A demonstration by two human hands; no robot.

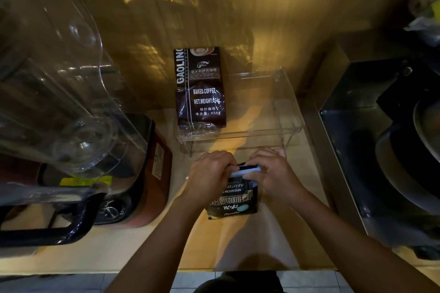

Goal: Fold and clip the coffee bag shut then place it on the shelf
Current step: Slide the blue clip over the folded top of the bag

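Note:
A small black coffee bag (234,200) with white and teal print stands on the wooden counter just in front of me. Its top is folded over, and a pale blue clip (245,170) lies across the fold. My left hand (210,177) grips the left end of the folded top. My right hand (271,172) grips the right end, with fingers on the clip. Behind the bag stands a clear acrylic shelf (285,112) on short legs. A larger dark brown coffee bag (201,89) stands upright on its left part.
A large blender with a clear jug (54,93) and red-brown base (152,173) fills the left side. On the right sits a dark metal appliance (381,140). A wooden wall (262,7) closes the back. The counter's front edge (142,271) is near me.

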